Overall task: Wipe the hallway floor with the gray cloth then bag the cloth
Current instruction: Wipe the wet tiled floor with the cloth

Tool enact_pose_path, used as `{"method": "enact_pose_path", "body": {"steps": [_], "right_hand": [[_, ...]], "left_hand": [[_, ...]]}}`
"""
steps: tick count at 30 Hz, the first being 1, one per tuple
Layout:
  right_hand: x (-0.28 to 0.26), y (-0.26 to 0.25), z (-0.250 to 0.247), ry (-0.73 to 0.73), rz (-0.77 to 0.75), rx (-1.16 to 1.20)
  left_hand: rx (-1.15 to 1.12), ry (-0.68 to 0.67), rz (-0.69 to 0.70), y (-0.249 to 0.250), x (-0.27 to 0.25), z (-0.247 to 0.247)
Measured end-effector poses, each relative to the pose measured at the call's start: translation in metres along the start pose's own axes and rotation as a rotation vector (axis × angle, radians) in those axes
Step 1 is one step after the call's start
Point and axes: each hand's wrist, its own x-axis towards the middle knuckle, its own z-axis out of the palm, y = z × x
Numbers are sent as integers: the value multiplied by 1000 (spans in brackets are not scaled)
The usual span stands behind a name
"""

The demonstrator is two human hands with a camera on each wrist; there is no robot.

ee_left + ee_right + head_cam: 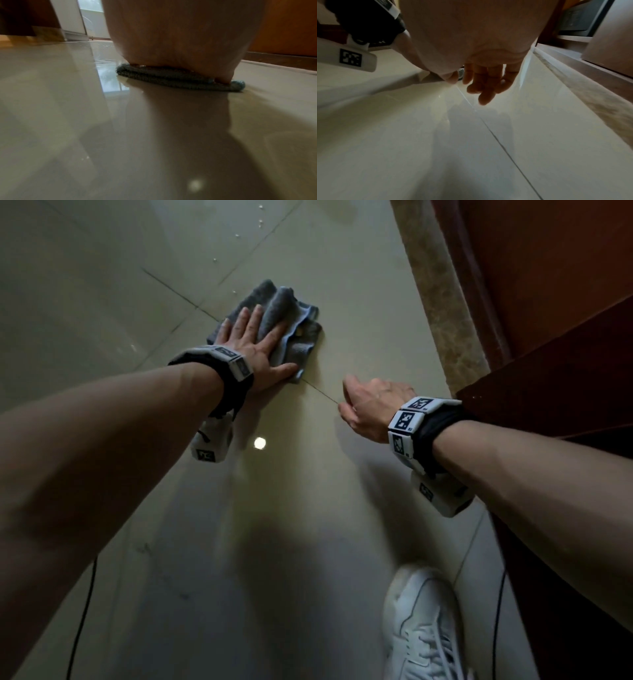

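Observation:
The gray cloth (pixel 298 337), crumpled and with a light blue edge, lies on the glossy tiled floor (pixel 359 313). My left hand (pixel 255 337) presses flat on it, fingers straight and spread, thumb out toward the right. In the left wrist view the cloth (pixel 171 78) shows as a flattened gray roll under my palm (pixel 180 40). My right hand (pixel 366 405) hovers a little above the floor to the right of the cloth, holding nothing. Its fingers (pixel 486 83) hang loosely curled in the right wrist view. No bag is in view.
A speckled stone baseboard (pixel 442 296) and dark wooden door or wall (pixel 548 302) run along the right side. My white sneaker (pixel 424 628) stands at the bottom. Small droplets (pixel 236 234) dot the tiles beyond the cloth. A thin cable (pixel 80 628) trails at lower left.

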Motion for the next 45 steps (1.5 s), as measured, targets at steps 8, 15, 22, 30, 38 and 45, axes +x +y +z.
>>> {"method": "enact_pose_path", "body": {"steps": [8,15,22,30,38,45], "right_hand": [[37,-80,-23,30,-141,-37],[52,-153,-39,55,-262,-31],[55,-203,-43,42,-355,-42],[54,-244,-44,-19,-372,-140],[53,-304,-51,-22,-451,-183],[54,-326,-58,-23,-448,-197]], "left_hand": [[-32,-29,-126,-71,-50,9],[-44,-48,-205,-107,-95,23],[-72,-62,-280,-148,-137,30],[-87,-107,-386,-197,-188,39],[-96,-115,-485,-238,-235,52],[-110,-81,-561,-257,-257,61]]}}
